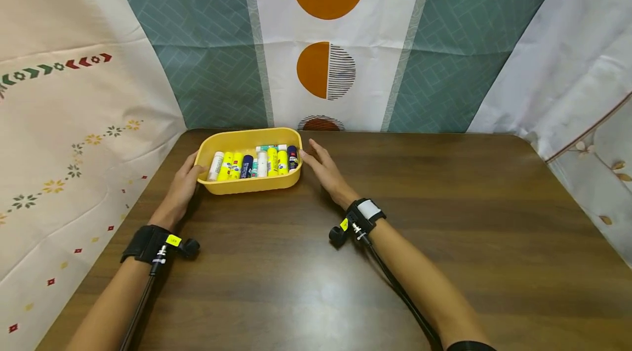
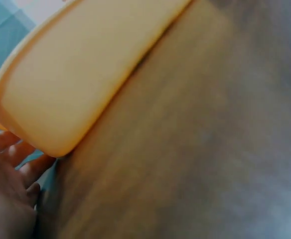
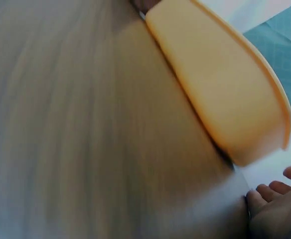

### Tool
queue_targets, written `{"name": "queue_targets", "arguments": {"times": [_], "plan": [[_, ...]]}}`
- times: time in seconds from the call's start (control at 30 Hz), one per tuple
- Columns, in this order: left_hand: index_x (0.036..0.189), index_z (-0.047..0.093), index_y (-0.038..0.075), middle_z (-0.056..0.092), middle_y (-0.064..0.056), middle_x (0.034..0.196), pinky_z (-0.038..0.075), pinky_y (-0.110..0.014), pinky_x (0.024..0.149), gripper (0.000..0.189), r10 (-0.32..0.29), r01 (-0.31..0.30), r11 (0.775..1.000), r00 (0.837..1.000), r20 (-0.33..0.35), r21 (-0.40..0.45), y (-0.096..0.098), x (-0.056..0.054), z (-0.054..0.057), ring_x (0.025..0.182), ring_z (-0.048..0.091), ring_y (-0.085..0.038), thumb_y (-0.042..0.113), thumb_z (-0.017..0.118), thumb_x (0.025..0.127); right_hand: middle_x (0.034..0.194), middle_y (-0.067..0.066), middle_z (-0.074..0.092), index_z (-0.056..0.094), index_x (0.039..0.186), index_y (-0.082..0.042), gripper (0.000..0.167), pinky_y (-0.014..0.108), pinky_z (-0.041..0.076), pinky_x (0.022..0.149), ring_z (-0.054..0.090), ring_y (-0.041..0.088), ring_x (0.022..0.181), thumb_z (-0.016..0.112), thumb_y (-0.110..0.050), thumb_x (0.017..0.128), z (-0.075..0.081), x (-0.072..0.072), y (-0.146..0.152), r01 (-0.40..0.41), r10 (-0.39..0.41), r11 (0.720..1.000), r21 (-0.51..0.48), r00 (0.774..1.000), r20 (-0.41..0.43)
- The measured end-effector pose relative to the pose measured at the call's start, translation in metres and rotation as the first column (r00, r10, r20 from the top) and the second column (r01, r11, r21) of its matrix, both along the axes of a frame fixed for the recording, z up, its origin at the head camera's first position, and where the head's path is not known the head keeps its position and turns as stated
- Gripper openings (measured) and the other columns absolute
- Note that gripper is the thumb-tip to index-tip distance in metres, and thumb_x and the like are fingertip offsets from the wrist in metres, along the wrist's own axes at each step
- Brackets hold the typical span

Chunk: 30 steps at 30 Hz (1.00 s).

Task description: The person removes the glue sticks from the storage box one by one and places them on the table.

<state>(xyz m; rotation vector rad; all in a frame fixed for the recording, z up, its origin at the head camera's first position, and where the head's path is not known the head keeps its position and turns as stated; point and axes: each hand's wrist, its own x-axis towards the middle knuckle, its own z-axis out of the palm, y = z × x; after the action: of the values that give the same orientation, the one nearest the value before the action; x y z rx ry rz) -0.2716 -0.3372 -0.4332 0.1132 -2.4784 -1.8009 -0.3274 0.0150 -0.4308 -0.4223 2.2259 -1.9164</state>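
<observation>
A yellow plastic tray with rounded corners sits at the far left of the table. Inside it lie several glue sticks in yellow, white and dark blue, side by side. My left hand holds the tray's left end, thumb at the rim and fingers along the outer wall; the left wrist view shows those fingers against the end. Beside the right end is my right hand, fingers extended. The right wrist view shows a gap between this hand and the tray wall.
The brown wooden table stretches to the right and toward me. A patterned teal and white cloth hangs behind its far edge. White printed cloths hang at both sides. Each wrist carries a strapped camera with a cable.
</observation>
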Motion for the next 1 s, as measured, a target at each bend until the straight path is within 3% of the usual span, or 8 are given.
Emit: {"name": "queue_targets", "arguments": {"times": [0.1, 0.23, 0.4, 0.5, 0.6, 0.9, 1.0], "plan": [[0.163, 0.021, 0.016, 0.023, -0.012, 0.166, 0.016, -0.045, 0.119, 0.059, -0.008, 0.007, 1.000, 0.998, -0.058, -0.023, 0.006, 0.000, -0.004, 0.146, 0.023, -0.027, 0.023, 0.037, 0.107, 0.164, 0.005, 0.026, 0.023, 0.162, -0.022, 0.073, 0.045, 0.023, 0.121, 0.027, 0.023, 0.149, 0.057, -0.043, 0.101, 0.000, 0.003, -0.012, 0.018, -0.016, 0.999, -0.031, 0.998, 0.055], [0.162, 0.022, 0.013, 0.024, -0.013, 0.165, 0.017, -0.045, 0.120, 0.057, -0.015, 0.012, 0.999, 0.995, -0.100, -0.034, 0.011, 0.004, -0.004, 0.147, 0.024, -0.028, 0.023, 0.037, 0.108, 0.163, 0.006, 0.029, 0.021, 0.163, -0.023, 0.070, 0.044, 0.024, 0.120, 0.032, 0.023, 0.145, 0.055, -0.024, 0.101, 0.000, 0.008, -0.025, 0.043, -0.042, 0.999, -0.029, 0.998, 0.052], [0.161, 0.023, 0.009, 0.025, -0.017, 0.164, 0.016, -0.052, 0.119, 0.058, -0.021, 0.017, 0.999, 0.996, -0.081, -0.050, 0.020, 0.016, 0.009, 0.147, 0.024, -0.032, 0.019, 0.040, 0.107, 0.163, 0.007, 0.028, 0.019, 0.163, -0.020, 0.073, 0.041, 0.027, 0.119, 0.035, 0.022, 0.141, 0.048, -0.011, 0.097, 0.000, 0.014, -0.029, 0.077, -0.076, 0.996, -0.047, 0.996, 0.039], [0.161, 0.022, 0.009, 0.025, -0.017, 0.164, 0.017, -0.055, 0.118, 0.059, -0.041, 0.037, 0.997, 0.997, -0.064, -0.064, 0.026, 0.020, 0.007, 0.146, 0.025, -0.034, 0.018, 0.040, 0.106, 0.162, 0.006, 0.028, 0.019, 0.163, -0.019, 0.073, 0.041, 0.027, 0.118, 0.035, 0.022, 0.140, 0.046, -0.010, 0.096, -0.001, 0.021, -0.021, 0.092, -0.090, 0.994, -0.053, 0.996, 0.029], [0.162, 0.023, 0.015, 0.026, -0.013, 0.164, 0.020, -0.052, 0.117, 0.059, -0.051, 0.046, 0.996, 0.996, -0.069, -0.073, 0.028, 0.022, -0.005, 0.146, 0.027, -0.030, 0.020, 0.040, 0.105, 0.161, 0.007, 0.029, 0.020, 0.163, -0.019, 0.073, 0.042, 0.028, 0.117, 0.035, 0.022, 0.139, 0.047, -0.010, 0.095, -0.003, 0.031, -0.011, 0.097, -0.096, 0.994, -0.059, 0.995, 0.010], [0.161, 0.025, 0.017, 0.028, -0.009, 0.163, 0.026, -0.051, 0.116, 0.061, -0.070, 0.064, 0.995, 0.995, -0.071, -0.075, 0.057, 0.039, -0.002, 0.144, 0.032, -0.027, 0.015, 0.042, 0.102, 0.162, 0.007, 0.028, 0.020, 0.163, -0.020, 0.078, 0.045, 0.025, 0.118, 0.033, 0.025, 0.140, 0.049, -0.009, 0.091, -0.002, 0.058, 0.020, 0.116, -0.115, 0.992, -0.042, 0.993, 0.019], [0.161, 0.026, 0.018, 0.030, -0.009, 0.163, 0.027, -0.052, 0.115, 0.062, -0.082, 0.078, 0.995, 0.994, -0.073, -0.061, 0.073, 0.048, -0.008, 0.142, 0.034, -0.027, 0.013, 0.043, 0.101, 0.163, 0.005, 0.026, 0.020, 0.163, -0.022, 0.078, 0.047, 0.023, 0.119, 0.032, 0.025, 0.142, 0.050, -0.009, 0.091, -0.003, 0.070, 0.038, 0.125, -0.124, 0.992, -0.010, 0.992, 0.031]]}}
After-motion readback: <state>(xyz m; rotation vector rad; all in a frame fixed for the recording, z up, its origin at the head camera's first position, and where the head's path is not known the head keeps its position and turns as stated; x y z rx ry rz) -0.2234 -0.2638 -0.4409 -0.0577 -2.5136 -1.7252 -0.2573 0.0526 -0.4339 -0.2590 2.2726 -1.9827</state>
